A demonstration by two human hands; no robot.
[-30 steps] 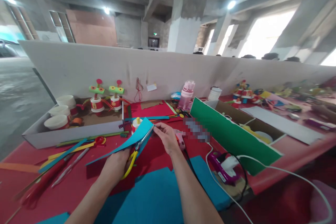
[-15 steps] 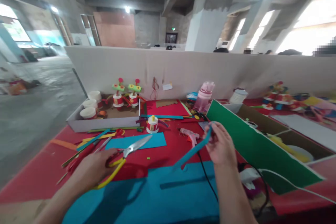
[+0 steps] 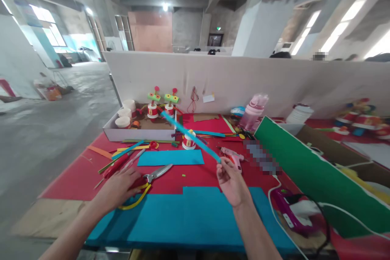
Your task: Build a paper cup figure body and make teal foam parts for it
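My right hand [image 3: 233,180] pinches one end of a thin blue strip [image 3: 191,136], which slants up and left above the table. At the left, my left hand [image 3: 122,187] rests with its fingers spread over the yellow handles of the scissors [image 3: 155,174]; whether it grips them is unclear. The scissor blades point right. Behind them lies a blue paper rectangle [image 3: 170,157], with a small red and white cup figure [image 3: 189,141] behind it, partly covered by the strip. Larger blue sheets [image 3: 207,219] lie along the front edge.
Two cup figures and white cups stand in a white tray [image 3: 140,134] at the back left. Coloured strips lie left. A pink glue gun [image 3: 233,156], a pink bottle [image 3: 253,111], a green-sided box [image 3: 304,178] and a purple power socket [image 3: 294,213] with cables are on the right.
My right hand has moved left, and the strip now points up-left instead of down-left. The scissors are lower, near the table, and my left hand has opened over their handles. The view has turned right-to-left.
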